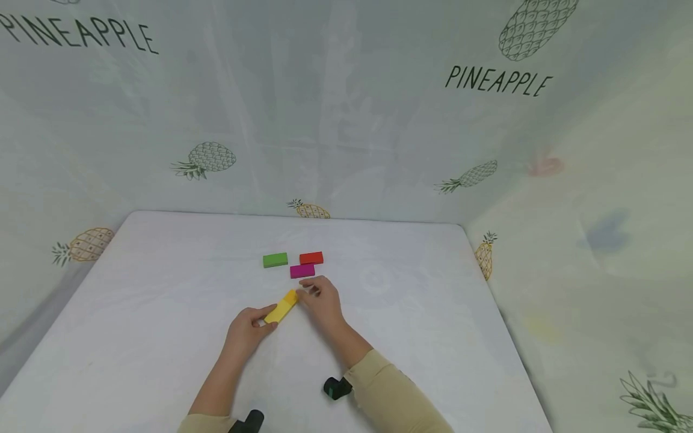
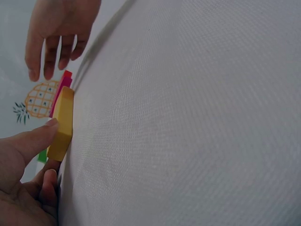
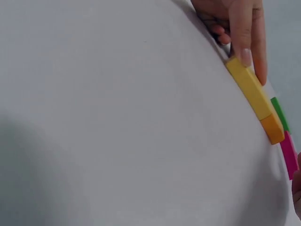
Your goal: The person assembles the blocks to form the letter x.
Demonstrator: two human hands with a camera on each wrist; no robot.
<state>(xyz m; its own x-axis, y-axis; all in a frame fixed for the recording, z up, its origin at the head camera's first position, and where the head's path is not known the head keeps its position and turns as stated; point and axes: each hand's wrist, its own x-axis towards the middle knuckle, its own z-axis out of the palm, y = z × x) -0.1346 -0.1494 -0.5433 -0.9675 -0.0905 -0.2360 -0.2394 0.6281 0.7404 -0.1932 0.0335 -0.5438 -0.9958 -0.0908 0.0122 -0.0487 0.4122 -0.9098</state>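
A long yellow block (image 1: pixel 278 311) lies slanted on the white table, pinched at its near end between the thumb and fingers of my left hand (image 1: pixel 245 334). At its far end a deeper orange-yellow section (image 3: pixel 272 129) shows in the right wrist view; whether that is a separate block I cannot tell. My right hand (image 1: pixel 325 305) hovers beside this far end, its fingers loosely bent. In the left wrist view those fingers (image 2: pixel 51 56) hang apart from the block. Beyond are a magenta block (image 1: pixel 302 271), a red block (image 1: pixel 311 258) and a green block (image 1: pixel 275 260).
The white table (image 1: pixel 135 288) reaches back to a pale curtain (image 1: pixel 346 108) printed with pineapples, which also runs along the right side. Dark wrist devices (image 1: pixel 337 388) sit near both sleeves. The magenta and red blocks lie close together; the green one is left of them.
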